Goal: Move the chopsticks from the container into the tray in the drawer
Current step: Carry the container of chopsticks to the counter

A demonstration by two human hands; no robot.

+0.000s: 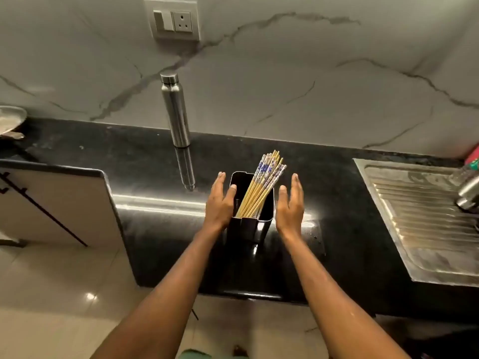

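A black rectangular container (pixel 264 216) stands on the black counter (pixel 145 161). Several wooden chopsticks (pixel 261 185) with blue-and-white patterned tops lean in it toward the far right. My left hand (pixel 220 203) lies against the container's left side, its thumb on the rim, fingers straight. My right hand (pixel 290 206) is held flat just off the container's right side, not clearly touching it. No drawer or tray is in view.
A steel bottle (pixel 176 110) stands upright behind the container near the marble wall. A steel sink drainboard (pixel 420 218) and a tap (pixel 469 193) are at the right. A metal plate (pixel 10 120) sits at far left. Floor tiles show below the counter's front edge.
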